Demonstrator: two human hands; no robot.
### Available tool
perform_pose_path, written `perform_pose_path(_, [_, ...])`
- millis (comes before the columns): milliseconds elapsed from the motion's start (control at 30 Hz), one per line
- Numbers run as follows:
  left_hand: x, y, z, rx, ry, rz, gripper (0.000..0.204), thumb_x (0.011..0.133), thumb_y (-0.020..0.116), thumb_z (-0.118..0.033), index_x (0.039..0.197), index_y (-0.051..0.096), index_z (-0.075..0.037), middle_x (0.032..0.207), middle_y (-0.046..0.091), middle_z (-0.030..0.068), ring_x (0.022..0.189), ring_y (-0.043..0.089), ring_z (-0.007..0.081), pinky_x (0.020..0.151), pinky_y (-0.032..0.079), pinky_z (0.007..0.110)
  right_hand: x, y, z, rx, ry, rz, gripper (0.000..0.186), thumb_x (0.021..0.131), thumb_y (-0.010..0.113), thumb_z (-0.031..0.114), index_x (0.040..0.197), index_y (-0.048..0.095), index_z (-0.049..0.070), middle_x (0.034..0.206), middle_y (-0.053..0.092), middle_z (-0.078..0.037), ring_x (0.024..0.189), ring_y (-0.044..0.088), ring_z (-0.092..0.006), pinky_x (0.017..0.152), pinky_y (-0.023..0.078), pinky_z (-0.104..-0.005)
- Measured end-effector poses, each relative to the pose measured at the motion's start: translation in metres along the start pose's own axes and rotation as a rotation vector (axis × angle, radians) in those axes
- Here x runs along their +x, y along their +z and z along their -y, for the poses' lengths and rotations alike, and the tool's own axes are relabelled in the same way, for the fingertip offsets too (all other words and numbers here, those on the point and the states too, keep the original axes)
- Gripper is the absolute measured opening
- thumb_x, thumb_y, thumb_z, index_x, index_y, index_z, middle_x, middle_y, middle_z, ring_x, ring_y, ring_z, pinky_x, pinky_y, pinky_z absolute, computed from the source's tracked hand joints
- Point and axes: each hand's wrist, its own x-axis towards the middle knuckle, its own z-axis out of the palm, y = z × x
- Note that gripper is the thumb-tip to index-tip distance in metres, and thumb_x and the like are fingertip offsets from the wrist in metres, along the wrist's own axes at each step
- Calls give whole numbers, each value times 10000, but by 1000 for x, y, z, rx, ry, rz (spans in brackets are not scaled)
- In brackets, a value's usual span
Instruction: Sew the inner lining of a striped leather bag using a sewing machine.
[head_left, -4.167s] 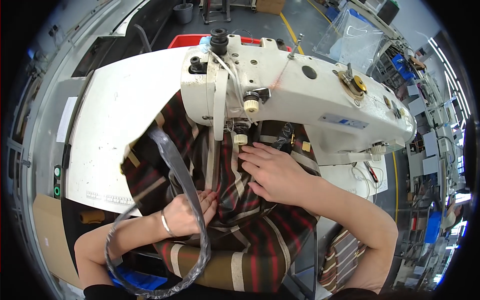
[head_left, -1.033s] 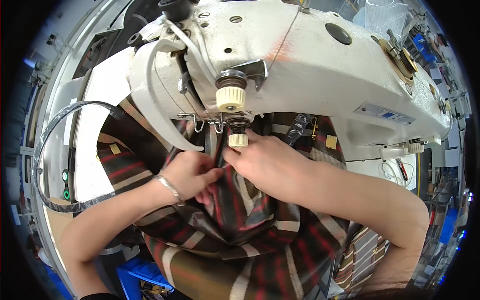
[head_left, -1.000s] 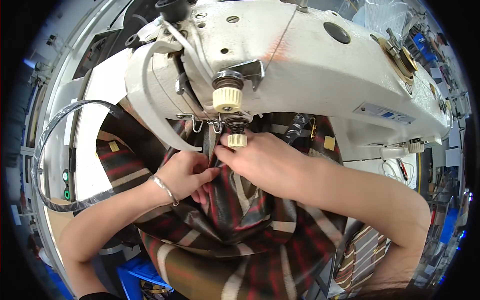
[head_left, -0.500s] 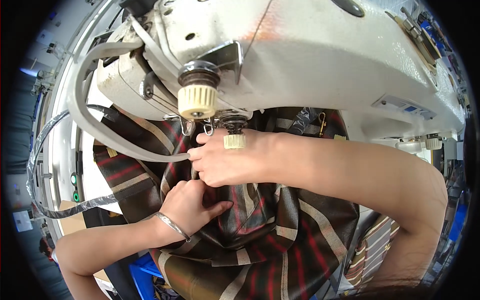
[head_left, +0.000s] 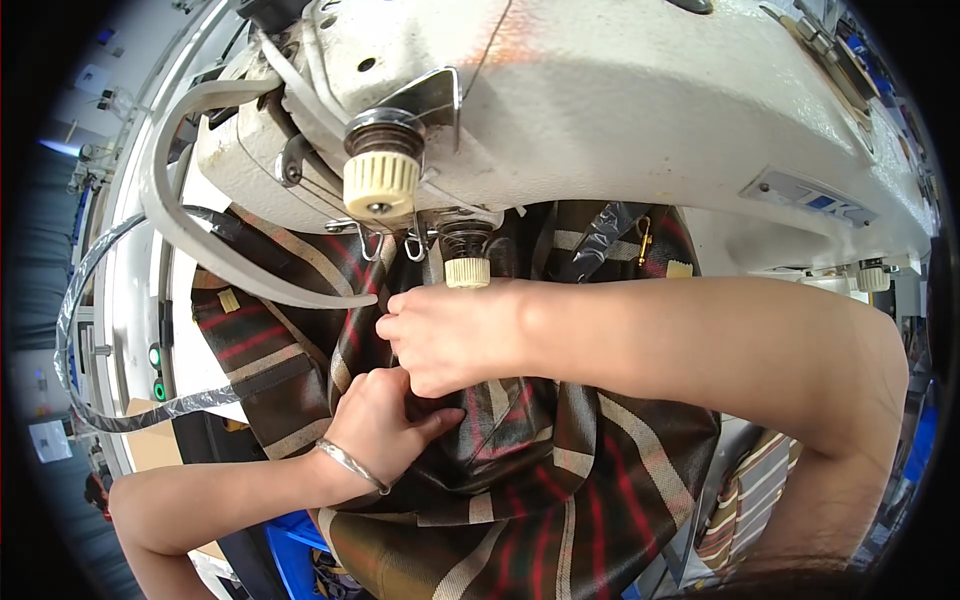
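A dark brown plaid bag (head_left: 640, 500) of coated fabric, striped in red and beige, lies bunched under the head of a white sewing machine (head_left: 620, 120). My right hand (head_left: 455, 335) reaches across from the right, just below the machine's cream tension knob (head_left: 467, 272). Its fingers are curled down on a fold of the bag. Close by on the near side, my left hand (head_left: 372, 430), with a silver bangle (head_left: 350, 466) at the wrist, pinches the same fabric. Its thumb points right. The needle and the fingertips of both hands are hidden.
A pale curved lever (head_left: 240, 275) hangs left of my right hand. One plastic-wrapped strap (head_left: 150, 415) loops out at the left; a gold clasp (head_left: 644, 240) hangs at the far right of the bag. Striped fabric (head_left: 745, 500) lies lower right, and a blue container (head_left: 292, 555) is below.
My right hand has shifted slightly toward me, and its fingers are more tucked in. My left hand has moved slightly nearer, still on the fabric. The view has tilted a little.
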Motion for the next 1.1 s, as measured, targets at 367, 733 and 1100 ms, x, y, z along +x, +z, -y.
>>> perform_pose_path(367, [0,-22,3,-400,-158,248,179,857,725,-104,887,639,50,760,686,64,697,653,99,639,510,262,-23,-10,-5,178,55,-244,60,714,641,159,721,648,100,777,618,1,868,594,-168,763,479,-301])
perform_pose_path(733, [-15,-7,5,-47,-13,44,350,780,801,-227,950,648,38,822,706,120,761,671,165,716,523,327,-5,-13,11,-25,-64,-79,99,695,660,199,630,663,124,726,632,20,789,577,-165,717,419,-280])
perform_pose_path(1100, [-23,-3,20,-509,-102,123,157,879,689,-101,850,615,33,662,573,-3,632,500,36,584,441,235,-19,-12,10,304,183,-143,95,704,641,163,692,616,72,777,608,-28,792,626,-192,674,483,-301])
